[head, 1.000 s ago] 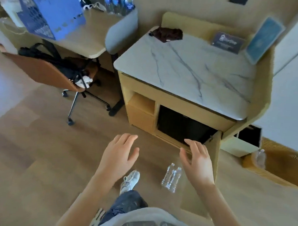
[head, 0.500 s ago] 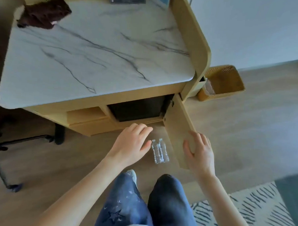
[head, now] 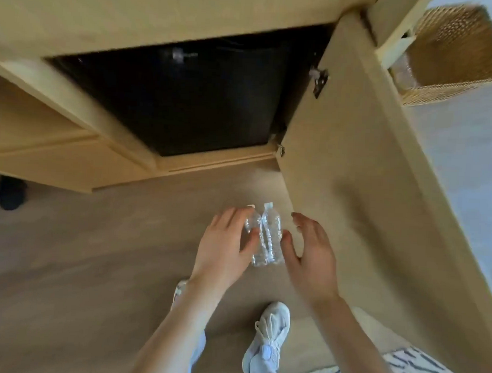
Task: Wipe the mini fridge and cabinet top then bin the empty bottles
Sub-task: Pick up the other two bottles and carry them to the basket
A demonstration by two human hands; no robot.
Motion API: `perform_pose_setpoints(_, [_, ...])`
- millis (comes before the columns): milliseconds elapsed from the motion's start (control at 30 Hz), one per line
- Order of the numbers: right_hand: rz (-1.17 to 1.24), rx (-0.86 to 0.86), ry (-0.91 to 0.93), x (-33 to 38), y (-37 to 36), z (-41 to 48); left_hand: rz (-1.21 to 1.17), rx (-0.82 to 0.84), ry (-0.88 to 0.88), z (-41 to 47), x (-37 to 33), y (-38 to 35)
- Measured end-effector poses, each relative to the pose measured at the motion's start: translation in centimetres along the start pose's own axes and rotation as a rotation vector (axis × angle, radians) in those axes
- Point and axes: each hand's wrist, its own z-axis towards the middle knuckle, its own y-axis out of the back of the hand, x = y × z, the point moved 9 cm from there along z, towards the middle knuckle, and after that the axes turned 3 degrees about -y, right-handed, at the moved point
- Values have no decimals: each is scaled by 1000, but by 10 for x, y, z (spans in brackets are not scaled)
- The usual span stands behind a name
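The person is bending down much lower than half a second ago: the marble top, in view then, is dropping out of sight, and the view is now filling with the dark fridge [head: 186,99] front in its cabinet [head: 134,9] recess, the open door [head: 351,205] swung out to the right, and the floor [head: 81,249] below. Both hands, which were hovering well above the two bottles [head: 268,238] a moment before, are now closing in on them from either side. The bottles are lying side by side on the floor just in front of the cabinet, touching each other, caps pointing toward it, right beside the door's lower edge. The left hand [head: 222,250] is reaching over the left bottle, its fingers spread across the bottle's far side and its thumb touching the near side; it is not yet curling shut, so it is touching rather than gripping. The right hand [head: 313,259] is coming in with fingers relaxed and apart, its thumb just beside the right bottle and holding nothing. Judging by this, the wiping part is probably over and the person is starting on the bottles, each hand likely taking one. The wicker basket [head: 464,55] is standing past the door at the upper right, apparently the bin, with something clear already showing inside it, so the lift will have to go around the open door.
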Motion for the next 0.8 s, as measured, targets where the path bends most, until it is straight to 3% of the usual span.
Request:
perform_pose_setpoints(200, [-40,61,-5,-136,-142,26,-63,-25,44,15,116,-178])
perform_pose_setpoints(367, [-102,88,-45,-226,-218,35,-77,20,175,7,195,-286])
perform_pose_setpoints(567, [-102,82,-228,-299,-261,38,-276,-7,512,-8,243,-356])
perform_pose_setpoints(800, [-65,200,-315,-321,-285,45,-412,63,605,-3,243,-389])
